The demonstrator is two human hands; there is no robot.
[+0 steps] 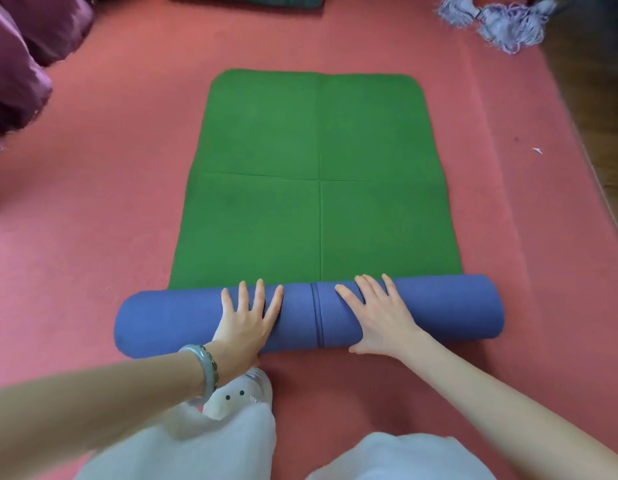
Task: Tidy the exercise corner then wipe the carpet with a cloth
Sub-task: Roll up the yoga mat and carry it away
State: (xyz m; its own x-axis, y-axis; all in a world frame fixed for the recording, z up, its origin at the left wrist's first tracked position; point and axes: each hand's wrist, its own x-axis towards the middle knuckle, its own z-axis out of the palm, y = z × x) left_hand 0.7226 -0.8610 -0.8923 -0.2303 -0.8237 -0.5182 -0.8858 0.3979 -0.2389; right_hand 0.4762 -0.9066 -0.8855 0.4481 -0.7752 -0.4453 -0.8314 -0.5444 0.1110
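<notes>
Two flat hands, left hand, right hand, half-rolled foam mat

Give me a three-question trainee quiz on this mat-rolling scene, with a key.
1. True or false: the mat is fully rolled up.
2. Which wrist wears the bracelet? A) left B) right
3. Fill in: the left hand and right hand press flat on the ___ roll.

Key:
1. False. Its green part lies flat on the carpet.
2. A.
3. Blue.
</notes>
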